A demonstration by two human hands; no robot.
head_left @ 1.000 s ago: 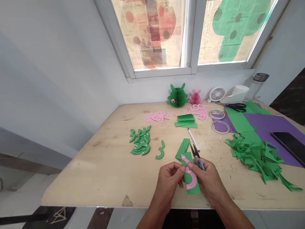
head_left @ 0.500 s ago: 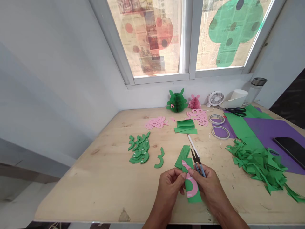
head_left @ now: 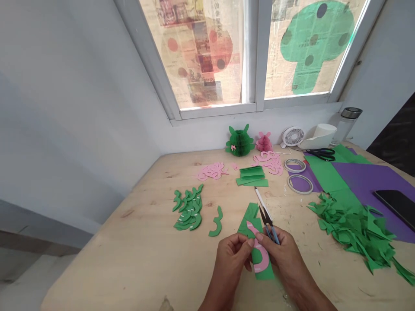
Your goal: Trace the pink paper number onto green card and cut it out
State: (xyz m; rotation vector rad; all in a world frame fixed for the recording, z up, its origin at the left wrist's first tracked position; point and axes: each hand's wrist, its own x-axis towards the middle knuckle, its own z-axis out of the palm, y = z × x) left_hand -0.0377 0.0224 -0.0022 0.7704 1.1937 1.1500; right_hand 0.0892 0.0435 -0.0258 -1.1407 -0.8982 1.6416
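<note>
My left hand pinches the left edge of a green paper strip near the front of the table. A curvy pink paper cutout with white tape pieces lies on top of that strip. From the other side, my right hand presses its thumb on the pink cutout. It also keeps hold of thread snips, their blades pointing away from me. Beyond my fingers are more green paper strips and a white pen. A single green cutout lies left of them.
Green cutouts are heaped at the left, pink cutouts behind. Tape rolls, green scraps, a phone and black scissors lie at the right. Paper figures, a small fan and a bottle line the wall.
The view has shifted slightly, so the table items sit a little lower. Both hands keep nearly the same hold on the green strip and the pink cutout.
</note>
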